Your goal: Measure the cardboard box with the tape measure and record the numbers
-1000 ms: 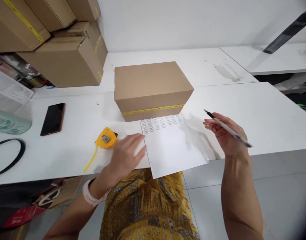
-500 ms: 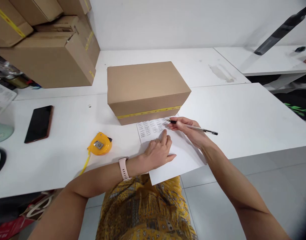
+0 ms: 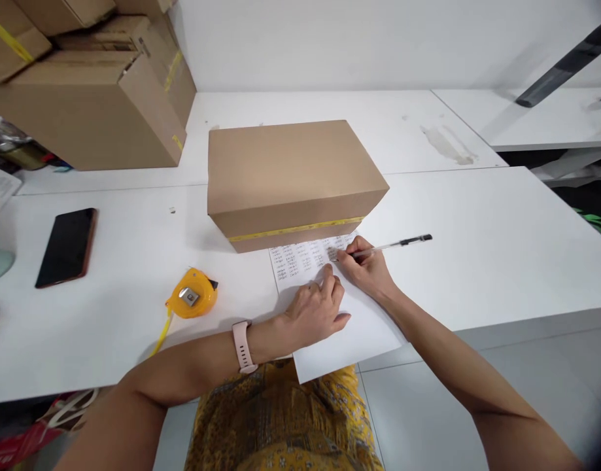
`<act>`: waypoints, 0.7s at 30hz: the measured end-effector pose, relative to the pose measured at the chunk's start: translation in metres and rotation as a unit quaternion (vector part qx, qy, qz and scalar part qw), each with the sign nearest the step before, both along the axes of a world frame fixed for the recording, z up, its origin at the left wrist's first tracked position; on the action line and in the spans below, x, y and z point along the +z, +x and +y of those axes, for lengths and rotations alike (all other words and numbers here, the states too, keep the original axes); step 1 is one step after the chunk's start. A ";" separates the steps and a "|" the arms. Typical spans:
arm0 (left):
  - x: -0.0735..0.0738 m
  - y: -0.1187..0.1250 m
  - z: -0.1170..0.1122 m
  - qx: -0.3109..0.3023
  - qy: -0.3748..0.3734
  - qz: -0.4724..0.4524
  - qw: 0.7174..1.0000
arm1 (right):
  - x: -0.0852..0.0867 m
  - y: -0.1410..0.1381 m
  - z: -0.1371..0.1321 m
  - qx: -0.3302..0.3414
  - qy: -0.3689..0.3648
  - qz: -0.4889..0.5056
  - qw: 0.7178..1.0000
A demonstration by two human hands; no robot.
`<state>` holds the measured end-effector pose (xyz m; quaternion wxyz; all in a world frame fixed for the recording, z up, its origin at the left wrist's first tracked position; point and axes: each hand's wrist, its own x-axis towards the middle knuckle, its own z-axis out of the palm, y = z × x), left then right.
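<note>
My right hand [image 3: 366, 265] pinches a pen [image 3: 393, 245] with a clear barrel and black grip, its tip at the handwriting on a white sheet of paper [image 3: 349, 327]. Rows of small written entries fill the top part of the sheet; its lower part is blank and overhangs the table's front edge. My left hand [image 3: 314, 311] lies on the paper, fingers stretched out, the index finger pointing at the written lines. A closed cardboard box [image 3: 295, 170] with yellow tape along its front stands just behind the sheet. The box and paper touch or overlap; I cannot tell which.
On the white table [image 3: 133, 261] an orange tape measure [image 3: 195, 293] with its yellow blade partly out lies left of the paper. Farther left is a black phone [image 3: 67, 247]. Stacked cartons [image 3: 94, 111] stand back left, and a dark long object [image 3: 565, 65] is at back right.
My right hand has shifted down the paper with the pen, whose back end now tilts up to the right. My left hand stays in place on the sheet. The whole view has shifted slightly.
</note>
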<state>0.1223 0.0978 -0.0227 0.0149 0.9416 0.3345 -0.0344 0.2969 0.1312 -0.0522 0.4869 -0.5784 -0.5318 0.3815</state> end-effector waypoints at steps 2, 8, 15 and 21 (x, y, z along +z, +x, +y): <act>0.000 0.000 0.000 0.000 0.001 0.000 1.000 | -0.001 -0.001 0.000 0.001 0.011 -0.011 1.000; -0.002 0.000 0.000 0.001 0.000 -0.004 1.000 | -0.002 -0.001 0.001 0.000 0.023 -0.037 0.999; 0.001 0.000 0.000 0.003 -0.011 -0.004 1.000 | -0.004 0.000 0.000 0.002 0.020 -0.052 0.998; 0.004 0.000 0.000 0.004 -0.027 0.003 1.000 | -0.003 0.000 0.000 0.002 0.013 -0.052 0.999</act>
